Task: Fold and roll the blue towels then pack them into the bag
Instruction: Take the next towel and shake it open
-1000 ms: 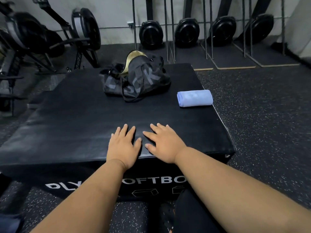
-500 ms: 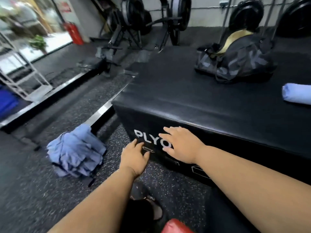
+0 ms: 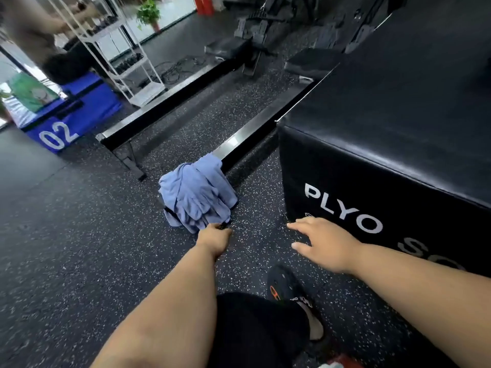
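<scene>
Where the head view looks down at the speckled floor (image 3: 79,261), a crumpled heap of blue towels (image 3: 196,195) lies on it, its far edge draped against the end of a long metal rail (image 3: 247,134) that runs away toward the back of the gym. Left hand (image 3: 214,237) reaches down to the near edge of the heap, knuckles up, fingers curled under — they seem to be closing on a fold of towel or the dark strap poking out beneath it, but the fingertips are hidden, so can't tell whether anything is actually gripped. Right hand (image 3: 322,244) hovers w/ fingers spread and fairly straight, holding nothing, just beside the lower front corner of the black plyo box (image 3: 398,107); whether the fingertips touch the box face isn't clear. White "PLYO" lettering shows on that face. Only bare black padding of the box top is in shot. Below the arms: a black-clad leg (image 3: 255,328) and a dark shoe (image 3: 289,290) on the floor, between the two forearms. Background, left — a blue box marked "02" (image 3: 63,128), a white wire rack (image 3: 127,62), a potted plant (image 3: 148,14) by the window, and another person's blurred figure top left.
</scene>
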`<state>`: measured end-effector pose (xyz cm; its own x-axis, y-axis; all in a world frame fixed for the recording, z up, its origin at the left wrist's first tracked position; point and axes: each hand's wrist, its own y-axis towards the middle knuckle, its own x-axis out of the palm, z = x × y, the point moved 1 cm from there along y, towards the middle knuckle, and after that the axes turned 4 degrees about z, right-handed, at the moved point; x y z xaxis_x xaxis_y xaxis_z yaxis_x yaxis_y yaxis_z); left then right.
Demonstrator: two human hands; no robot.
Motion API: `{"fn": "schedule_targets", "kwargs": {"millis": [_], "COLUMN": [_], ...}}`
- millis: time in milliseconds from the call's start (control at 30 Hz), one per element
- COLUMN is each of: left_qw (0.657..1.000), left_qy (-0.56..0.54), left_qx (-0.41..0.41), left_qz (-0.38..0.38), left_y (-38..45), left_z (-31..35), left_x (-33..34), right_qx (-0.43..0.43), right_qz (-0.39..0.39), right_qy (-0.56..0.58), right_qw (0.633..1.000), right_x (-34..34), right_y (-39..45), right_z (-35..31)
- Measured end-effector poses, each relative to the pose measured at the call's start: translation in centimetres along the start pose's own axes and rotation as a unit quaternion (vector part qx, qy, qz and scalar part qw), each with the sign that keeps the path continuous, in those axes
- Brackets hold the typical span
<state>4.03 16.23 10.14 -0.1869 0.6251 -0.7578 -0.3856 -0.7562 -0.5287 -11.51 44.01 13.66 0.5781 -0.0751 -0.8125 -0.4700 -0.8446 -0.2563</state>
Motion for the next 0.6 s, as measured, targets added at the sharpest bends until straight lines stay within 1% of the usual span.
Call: {"fn": "schedule_targets", "kwargs": {"millis": [67, 167, 300, 467, 500, 533, 567, 600], "left_qw": [1.000, 0.995, 0.999, 0.998, 0.998, 0.998, 0.997, 0.997], "left_qy": [0.008, 0.098, 0.038, 0.059, 0.050, 0.027, -0.017, -0.026], "left_qx": [-0.008, 0.015, -0.011, -0.010, -0.016, -0.030, -0.061, -0.058], "left_qz": [0.013, 0.000, 0.028, 0.026, 0.028, 0.041, 0.040, 0.041], "left_y": [2.5, 6.2, 9.6, 15.4, 16.3, 16.9, 17.8, 19.0], "left_z": [-0.7, -2.0, -2.2, -3.0, -3.0, -2.6, -2.5, -2.4], "left_x": [-0.4, -0.5, -1.0, -0.4, -0.4, -0.5, -0.5, -0.3], "right_qx": [0.007, 0.018, 0.022, 0.012, 0.014, 0.016, 0.022, 0.026], "right_qz": [-0.004, -0.015, -0.021, -0.035, -0.039, -0.042, -0.043, -0.042], "right_qy": [0.017, 0.041, 0.066, 0.064, 0.066, 0.070, 0.076, 0.081], "right_qw": [1.000, 0.999, 0.997, 0.997, 0.997, 0.997, 0.996, 0.995], "right_x": [0.6, 1.7, 3.2, 4.2, 4.3, 4.4, 4.5, 4.6], "right_y": [1.5, 4.0, 6.6, 8.9, 9.2, 9.5, 9.7, 10.0], "right_z": [0.3, 0.6, 0.8, 1.0, 1.1, 1.2, 1.4, 1.5]}}
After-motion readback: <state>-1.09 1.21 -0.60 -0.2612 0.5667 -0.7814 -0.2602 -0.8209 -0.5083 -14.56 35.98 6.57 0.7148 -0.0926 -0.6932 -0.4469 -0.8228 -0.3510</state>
